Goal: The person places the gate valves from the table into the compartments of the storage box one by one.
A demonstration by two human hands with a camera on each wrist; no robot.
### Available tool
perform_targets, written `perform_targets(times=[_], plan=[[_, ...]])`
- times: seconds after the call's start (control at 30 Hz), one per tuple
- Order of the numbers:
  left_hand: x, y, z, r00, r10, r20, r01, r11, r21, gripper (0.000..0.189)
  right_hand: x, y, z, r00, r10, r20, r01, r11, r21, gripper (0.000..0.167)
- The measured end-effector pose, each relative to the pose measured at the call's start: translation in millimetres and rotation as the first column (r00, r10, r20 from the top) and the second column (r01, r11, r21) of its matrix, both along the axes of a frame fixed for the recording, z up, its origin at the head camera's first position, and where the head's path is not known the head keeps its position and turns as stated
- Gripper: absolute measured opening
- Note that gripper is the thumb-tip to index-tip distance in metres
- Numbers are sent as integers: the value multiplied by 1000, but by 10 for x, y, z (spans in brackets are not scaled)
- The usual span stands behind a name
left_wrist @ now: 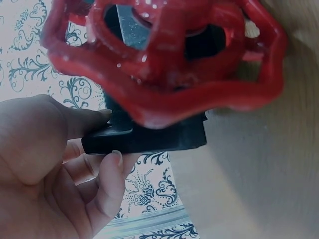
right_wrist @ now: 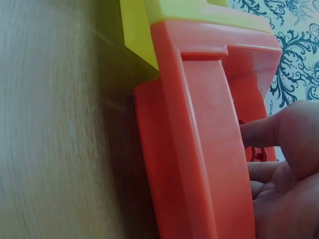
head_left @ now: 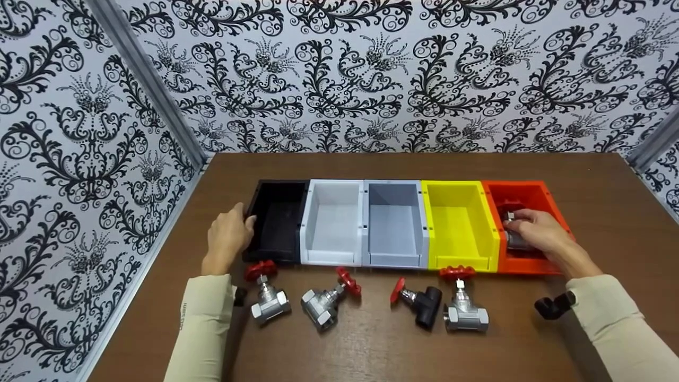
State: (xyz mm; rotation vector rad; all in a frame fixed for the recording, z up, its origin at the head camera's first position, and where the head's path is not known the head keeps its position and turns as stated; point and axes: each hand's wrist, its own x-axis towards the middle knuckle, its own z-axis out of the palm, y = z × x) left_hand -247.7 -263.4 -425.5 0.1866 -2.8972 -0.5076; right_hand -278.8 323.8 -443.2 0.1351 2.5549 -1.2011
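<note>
My left hand [head_left: 227, 237] is at the left side of the black bin [head_left: 276, 217]. In the left wrist view its thumb and curled fingers [left_wrist: 113, 172] pinch the black bin's edge. My right hand [head_left: 541, 233] reaches into the orange-red bin [head_left: 554, 212] and holds a metal valve [head_left: 514, 240] there, its red handwheel [head_left: 512, 204] toward the back. The right wrist view shows the bin's front wall [right_wrist: 209, 139] hiding most of the valve and the fingertips. A red handwheel [left_wrist: 164, 64] fills the top of the left wrist view.
White [head_left: 334, 223], grey [head_left: 392, 225] and yellow bins [head_left: 459, 228] stand joined between the black and orange-red ones. In front lie metal valves [head_left: 270, 305], [head_left: 321, 306], [head_left: 467, 317] and a black-bodied valve [head_left: 427, 306], all with red handwheels. Patterned walls [head_left: 371, 79] enclose the brown table [head_left: 350, 350].
</note>
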Motion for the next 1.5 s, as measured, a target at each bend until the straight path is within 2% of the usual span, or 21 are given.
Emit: perform_targets(times=[0.3, 0.53, 0.87, 1.13, 1.3, 1.5], plan=[[-20, 9, -6, 1000, -5, 3, 4, 1000, 11, 30, 78, 21, 20, 1000, -9, 4, 9, 1000, 2, 71], [-19, 23, -6, 1000, 4, -1, -4, 1000, 15, 28, 167, 9, 80, 995, 37, -88, -30, 996, 84, 64], [5, 33, 17, 1000, -8, -20, 8, 1000, -15, 30, 376, -43, 237, 968, 98, -231, -66, 987, 145, 58], [22, 9, 3, 999, -1, -54, 2, 1000, 5, 28, 565, -156, 323, 954, 84, -286, -47, 990, 134, 55], [45, -5, 11, 999, 1, -33, -1, 1000, -6, 28, 684, -237, 360, 942, 80, -325, -43, 992, 119, 49], [74, -9, 24, 1000, 13, -5, -13, 1000, -17, 32, 780, -294, 350, 926, 111, -360, -79, 992, 103, 44]])
